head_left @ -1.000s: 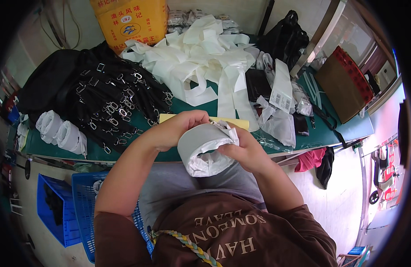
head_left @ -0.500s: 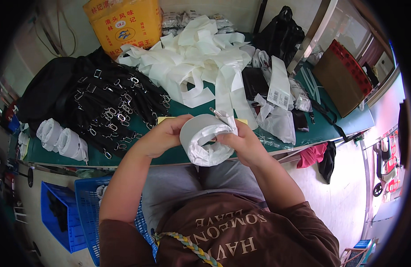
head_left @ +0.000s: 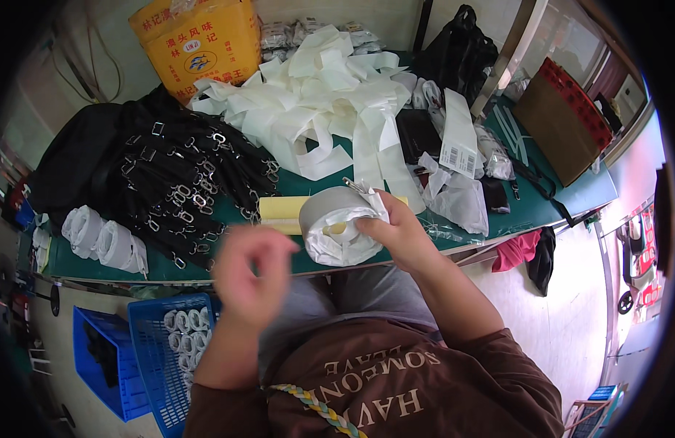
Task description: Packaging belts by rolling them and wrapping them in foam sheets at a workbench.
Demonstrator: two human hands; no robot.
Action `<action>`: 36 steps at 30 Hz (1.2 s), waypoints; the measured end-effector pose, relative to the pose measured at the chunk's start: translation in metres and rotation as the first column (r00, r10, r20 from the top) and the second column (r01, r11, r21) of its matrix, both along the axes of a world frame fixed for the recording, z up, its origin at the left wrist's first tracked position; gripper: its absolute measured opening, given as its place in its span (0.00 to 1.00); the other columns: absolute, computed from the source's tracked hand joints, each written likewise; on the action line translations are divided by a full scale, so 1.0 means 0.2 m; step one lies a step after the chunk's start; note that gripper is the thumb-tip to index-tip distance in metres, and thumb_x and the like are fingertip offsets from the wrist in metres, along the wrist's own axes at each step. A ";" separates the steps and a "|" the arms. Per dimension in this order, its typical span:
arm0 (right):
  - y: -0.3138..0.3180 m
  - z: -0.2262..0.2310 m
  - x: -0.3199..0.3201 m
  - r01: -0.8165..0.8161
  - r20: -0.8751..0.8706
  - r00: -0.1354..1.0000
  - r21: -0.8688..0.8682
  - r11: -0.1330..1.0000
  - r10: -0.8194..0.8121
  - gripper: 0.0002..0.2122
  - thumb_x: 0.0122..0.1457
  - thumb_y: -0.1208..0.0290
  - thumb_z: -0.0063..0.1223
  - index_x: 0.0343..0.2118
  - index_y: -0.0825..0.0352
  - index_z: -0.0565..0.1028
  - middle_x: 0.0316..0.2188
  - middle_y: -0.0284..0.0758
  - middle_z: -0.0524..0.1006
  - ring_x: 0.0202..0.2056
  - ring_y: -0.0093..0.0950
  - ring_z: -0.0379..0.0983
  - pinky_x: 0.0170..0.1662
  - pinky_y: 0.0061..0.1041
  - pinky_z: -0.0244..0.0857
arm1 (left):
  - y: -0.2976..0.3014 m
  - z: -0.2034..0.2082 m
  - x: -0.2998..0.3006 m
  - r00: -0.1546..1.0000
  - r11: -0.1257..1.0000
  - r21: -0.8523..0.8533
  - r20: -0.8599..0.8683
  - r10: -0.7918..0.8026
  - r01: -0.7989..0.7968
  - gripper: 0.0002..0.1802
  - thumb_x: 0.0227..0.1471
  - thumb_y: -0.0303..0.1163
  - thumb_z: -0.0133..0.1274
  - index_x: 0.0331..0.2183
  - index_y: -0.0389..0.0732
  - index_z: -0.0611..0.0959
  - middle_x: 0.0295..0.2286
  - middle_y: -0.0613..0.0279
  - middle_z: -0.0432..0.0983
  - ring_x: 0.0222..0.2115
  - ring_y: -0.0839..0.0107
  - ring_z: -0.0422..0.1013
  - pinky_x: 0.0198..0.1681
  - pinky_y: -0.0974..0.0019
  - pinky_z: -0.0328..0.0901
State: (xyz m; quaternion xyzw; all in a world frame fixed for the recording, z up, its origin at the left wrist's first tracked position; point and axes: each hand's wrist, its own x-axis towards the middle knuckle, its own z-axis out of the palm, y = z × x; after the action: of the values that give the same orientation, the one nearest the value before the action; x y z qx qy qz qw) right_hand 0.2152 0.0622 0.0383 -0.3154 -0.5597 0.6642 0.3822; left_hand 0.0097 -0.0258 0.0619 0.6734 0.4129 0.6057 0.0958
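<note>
Light-blue basket [head_left: 142, 350] on the floor beside the person's left side, holding several small white-wrapped rolls [head_left: 188, 336], lined up in rows. Darker blue bin [head_left: 129, 376] farther left, tilted in view, with black material [head_left: 101, 354] in it. Yellow carton [head_left: 195, 55] at the back of the table; knotted black bag [head_left: 461, 55] back right, contents hidden. Right hand [head_left: 397, 230] grasps a grey band coil [head_left: 324, 208], partly white-wrapped, thumb at the inner opening; a metal fitting shows at its top. The coil is held over the table's front edge, before the person's lap. Left hand [head_left: 253, 270] near the coil but apart from it, fingers curled, blurred; cannot tell whether it pinches anything. Green surface shows between the coil and the black straps [head_left: 191, 175], which lie heaped with metal clips facing the front edge. Two wrapped coils [head_left: 106, 237] sit side by side at front left. Pale yellow roll [head_left: 279, 209] lies just behind the held coil. Green table [head_left: 162, 267] also bears heaped white strips [head_left: 323, 95] at centre; pale floor [head_left: 542, 328] at right.
</note>
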 end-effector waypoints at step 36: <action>-0.03 0.00 -0.02 -0.148 -0.053 0.988 0.001 0.989 0.148 0.29 0.53 0.55 0.52 0.51 0.70 0.58 0.44 0.34 0.65 0.47 0.21 0.59 0.50 0.23 0.52 | 0.05 -0.12 0.26 0.937 0.932 -0.319 0.346 -0.054 0.171 0.08 0.43 0.20 0.56 0.28 0.37 0.72 0.24 0.67 0.72 0.23 0.79 0.63 0.31 0.74 0.59</action>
State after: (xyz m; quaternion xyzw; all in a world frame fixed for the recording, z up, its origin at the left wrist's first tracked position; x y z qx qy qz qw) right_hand 0.2115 0.0555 0.0374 -0.2559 -0.5703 0.6997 0.3459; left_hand 0.0623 -0.0167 0.0388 0.5575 0.4505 0.6222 0.3149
